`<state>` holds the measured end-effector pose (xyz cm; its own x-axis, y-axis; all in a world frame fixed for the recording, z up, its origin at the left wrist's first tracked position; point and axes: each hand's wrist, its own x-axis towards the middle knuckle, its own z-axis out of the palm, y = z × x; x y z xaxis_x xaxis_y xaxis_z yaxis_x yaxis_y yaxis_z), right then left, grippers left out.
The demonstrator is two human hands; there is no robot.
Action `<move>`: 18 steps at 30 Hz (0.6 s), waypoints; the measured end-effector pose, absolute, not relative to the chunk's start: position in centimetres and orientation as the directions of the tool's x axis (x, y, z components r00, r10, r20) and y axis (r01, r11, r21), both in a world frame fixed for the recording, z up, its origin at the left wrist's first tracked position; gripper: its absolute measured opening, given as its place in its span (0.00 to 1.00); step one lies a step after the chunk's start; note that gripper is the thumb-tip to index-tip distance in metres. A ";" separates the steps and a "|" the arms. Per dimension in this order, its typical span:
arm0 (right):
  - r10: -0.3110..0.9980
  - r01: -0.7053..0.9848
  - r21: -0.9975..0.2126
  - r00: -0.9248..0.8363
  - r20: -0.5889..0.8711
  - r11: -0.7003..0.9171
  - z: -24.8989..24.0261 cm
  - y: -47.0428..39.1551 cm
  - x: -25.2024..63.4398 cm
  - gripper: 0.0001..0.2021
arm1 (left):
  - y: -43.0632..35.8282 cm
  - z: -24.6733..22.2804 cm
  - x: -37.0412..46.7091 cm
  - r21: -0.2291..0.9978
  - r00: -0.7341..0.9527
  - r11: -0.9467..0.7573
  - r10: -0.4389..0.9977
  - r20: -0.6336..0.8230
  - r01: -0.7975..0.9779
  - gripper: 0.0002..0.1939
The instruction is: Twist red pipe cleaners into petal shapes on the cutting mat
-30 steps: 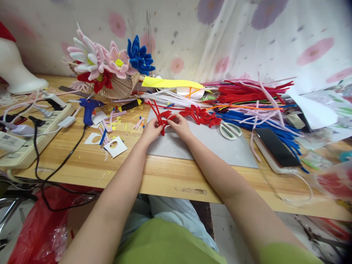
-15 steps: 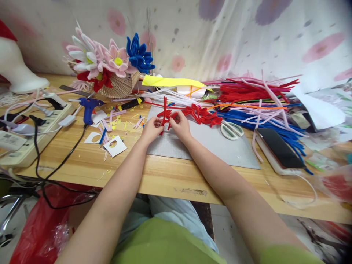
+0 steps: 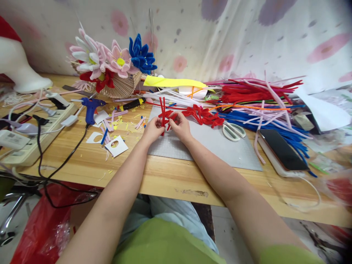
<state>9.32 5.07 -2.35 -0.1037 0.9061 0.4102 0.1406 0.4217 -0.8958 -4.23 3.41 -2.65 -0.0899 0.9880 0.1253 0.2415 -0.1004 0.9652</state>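
My left hand is closed around upright red pipe cleaners, whose tips spread apart above the fingers. Close beside it, my right hand pinches a short end of red pipe cleaner. Whether that end joins the left hand's pieces is hidden by the fingers. Both hands hover over a grey cutting mat. Just beyond the right hand lies a row of bent red pipe cleaner shapes, with white-handled scissors at its right end.
Bundles of red and blue pipe cleaners lie at the back right, near a phone. On the left are a blue glue gun, a power strip, cut paper squares and fluffy flowers.
The red pipe cleaners in my left hand now show two spread tips, where they had looked nearly like one. Both hands stay close together; the whole view has shifted slightly.
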 end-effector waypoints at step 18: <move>0.911 0.098 -0.906 -0.068 0.407 0.412 -2.5 5.1 9.2 0.04 | 3.2 -2.5 -4.3 0.934 -0.095 -0.112 0.984 0.152 0.340 0.11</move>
<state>9.15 5.11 -2.51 -0.0684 0.9111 0.4065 0.0978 0.4116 -0.9061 -4.30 3.16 -2.46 -0.0951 0.9837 0.1523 0.3399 -0.1117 0.9338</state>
